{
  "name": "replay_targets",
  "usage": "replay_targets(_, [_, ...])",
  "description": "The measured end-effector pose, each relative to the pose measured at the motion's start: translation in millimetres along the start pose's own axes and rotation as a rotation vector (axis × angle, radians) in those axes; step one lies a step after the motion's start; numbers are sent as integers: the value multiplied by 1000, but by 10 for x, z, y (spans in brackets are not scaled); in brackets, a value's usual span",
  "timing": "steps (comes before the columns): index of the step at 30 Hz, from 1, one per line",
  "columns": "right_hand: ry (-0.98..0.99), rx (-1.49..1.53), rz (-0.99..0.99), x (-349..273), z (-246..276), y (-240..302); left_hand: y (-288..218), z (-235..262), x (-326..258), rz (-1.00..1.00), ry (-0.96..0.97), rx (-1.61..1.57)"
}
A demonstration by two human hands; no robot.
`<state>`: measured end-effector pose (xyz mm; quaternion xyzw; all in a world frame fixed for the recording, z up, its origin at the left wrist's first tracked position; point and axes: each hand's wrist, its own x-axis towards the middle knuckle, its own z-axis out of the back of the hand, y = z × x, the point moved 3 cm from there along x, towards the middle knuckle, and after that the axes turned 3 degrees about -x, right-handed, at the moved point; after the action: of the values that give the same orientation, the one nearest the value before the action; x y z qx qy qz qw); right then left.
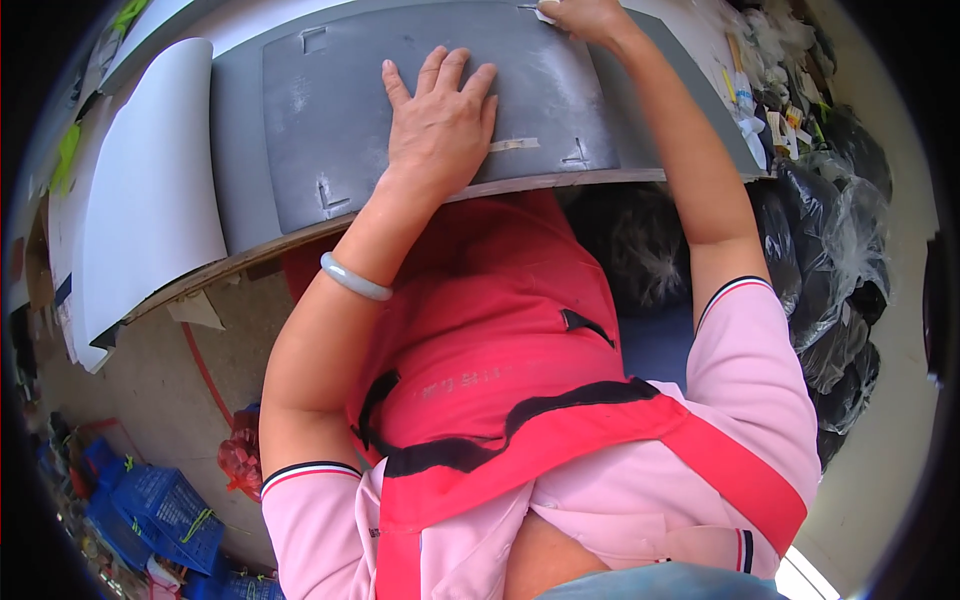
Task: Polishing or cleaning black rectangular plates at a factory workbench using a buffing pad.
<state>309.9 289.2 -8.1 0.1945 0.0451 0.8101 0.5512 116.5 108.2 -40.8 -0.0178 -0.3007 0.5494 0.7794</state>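
Observation:
My left hand lies flat, fingers spread, on a dark grey sheet laid on the worktable. White corner marks show on the sheet, and a strip of tape sits just right of this hand. My right hand reaches to the sheet's far edge at the top of the view, its fingers closed on a small white piece. A pale bangle circles my left wrist. A red apron over a pink shirt fills the lower view.
A white sheet curls over the table's left end. The wooden table edge runs below the grey sheet. Black plastic bags pile at the right, small clutter lies at the upper right, and blue crates stand on the floor at lower left.

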Motion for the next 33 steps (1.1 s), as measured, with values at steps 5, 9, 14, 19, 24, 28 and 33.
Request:
replay_targets(5, [23,410,-128,-59,199,305,3,-21,-6,26,29,57])
replay_targets(9, [95,610,-59,63,32,795,2,-19,-9,14,14,57])
replay_targets(14, [55,298,425,164,-350,1651,14,-26,-10,26,5,4])
replay_targets(19, [112,303,416,360,-617,2106,13,-1,-5,-1,-75,-21])
replay_targets(24, [130,146,482,491,-805,2238,18,-29,-16,-10,36,20])
replay_targets(28, [165,143,509,515,-767,2273,25,-58,-15,-25,49,18])
replay_targets(33, [141,151,350,467,-574,2265,21,-15,-17,-24,-111,-21])
